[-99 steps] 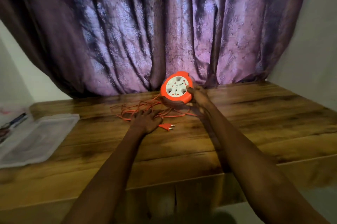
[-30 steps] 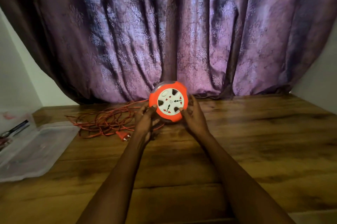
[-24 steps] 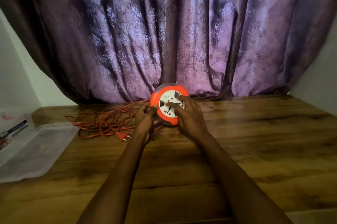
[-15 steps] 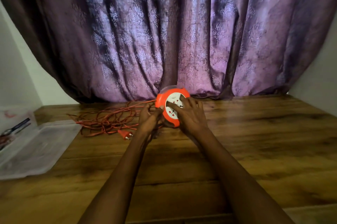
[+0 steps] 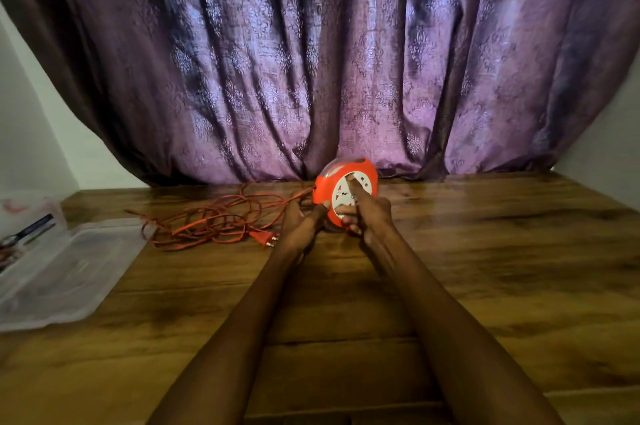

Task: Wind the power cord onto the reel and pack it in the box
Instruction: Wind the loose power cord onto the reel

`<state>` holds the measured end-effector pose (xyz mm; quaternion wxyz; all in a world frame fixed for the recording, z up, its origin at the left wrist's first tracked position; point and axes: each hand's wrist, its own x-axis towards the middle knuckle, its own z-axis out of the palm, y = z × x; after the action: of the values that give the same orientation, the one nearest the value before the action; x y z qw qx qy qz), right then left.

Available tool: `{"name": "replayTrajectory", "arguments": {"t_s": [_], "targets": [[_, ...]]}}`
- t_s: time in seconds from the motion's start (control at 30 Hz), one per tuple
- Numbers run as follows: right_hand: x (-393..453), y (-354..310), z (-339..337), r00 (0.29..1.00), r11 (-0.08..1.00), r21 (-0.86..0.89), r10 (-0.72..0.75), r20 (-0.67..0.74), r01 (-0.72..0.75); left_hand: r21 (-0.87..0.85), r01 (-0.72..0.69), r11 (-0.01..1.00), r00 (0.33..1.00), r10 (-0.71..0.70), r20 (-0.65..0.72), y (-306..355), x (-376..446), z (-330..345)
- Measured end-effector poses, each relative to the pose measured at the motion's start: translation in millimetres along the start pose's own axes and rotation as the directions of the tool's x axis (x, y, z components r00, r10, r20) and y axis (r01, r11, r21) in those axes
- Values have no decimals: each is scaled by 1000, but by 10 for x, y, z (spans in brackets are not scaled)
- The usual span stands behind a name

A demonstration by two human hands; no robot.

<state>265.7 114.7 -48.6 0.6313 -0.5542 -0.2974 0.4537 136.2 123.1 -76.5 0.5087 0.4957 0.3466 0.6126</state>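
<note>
Lower edge of the reel (image 5: 325,187) hidden behind both hands. Left hand (image 5: 300,224) cups its near-left rim; right hand (image 5: 367,213) grips the near-right side, one finger stretched across the white socket face. Reel: round, glossy orange plastic, stood on edge at the far middle of the wooden desk (image 5: 485,268). Thin orange power cord (image 5: 221,220) lies unwound in loose tangled loops to its left, plug (image 5: 264,238) nearest. Clear plastic box (image 5: 52,272) at left, cut off by the frame; contents blurred.
</note>
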Motion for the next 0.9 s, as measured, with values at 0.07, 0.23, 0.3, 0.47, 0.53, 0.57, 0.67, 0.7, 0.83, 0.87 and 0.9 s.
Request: {"name": "replayTrajectory", "arguments": {"t_s": [0.07, 0.23, 0.3, 0.47, 0.53, 0.57, 0.67, 0.7, 0.83, 0.87, 0.9], "targets": [[14, 22, -19, 999, 1000, -8, -30, 29, 30, -24, 18, 1000, 1000, -19, -12, -2, 16, 0], [-29, -2, -180, 900, 707, -591, -429, 76, 387, -111, 86, 990, 992, -96, -81, 91, 60, -116], [-88, -22, -244, 729, 385, -730, -647, 223, 565, -150, 105, 983, 987, -121, -102, 131, 87, -169], [-133, -185, -283, 298, -277, -557, -619, 727, 783, -157, 118, 981, 984, -137, -116, 217, 117, -323], [-142, -292, -277, 241, -436, -476, -491, 837, 764, -131, 112, 985, 989, -123, -84, 230, 95, -360], [-153, -341, -268, 217, -512, -430, -423, 880, 744, -119, 111, 987, 990, -119, -70, 236, 75, -364], [-139, -438, -232, 158, -706, -331, -301, 940, 626, -93, 91, 991, 994, -97, -58, 258, 39, -332], [-123, -467, -223, 153, -750, -323, -289, 945, 578, -90, 88, 992, 994, -94, -63, 270, 30, -319], [-87, -513, -187, 299, -739, -482, -381, 875, 471, -85, 122, 989, 992, -125, -31, 272, -27, -234], [-105, -508, -157, 368, -666, -581, -451, 813, 467, -103, 121, 987, 992, -123, -20, 263, -37, -197], [-128, -496, -109, 445, -569, -684, -519, 729, 457, -124, 113, 986, 993, -116, -14, 253, -49, -156]]}}
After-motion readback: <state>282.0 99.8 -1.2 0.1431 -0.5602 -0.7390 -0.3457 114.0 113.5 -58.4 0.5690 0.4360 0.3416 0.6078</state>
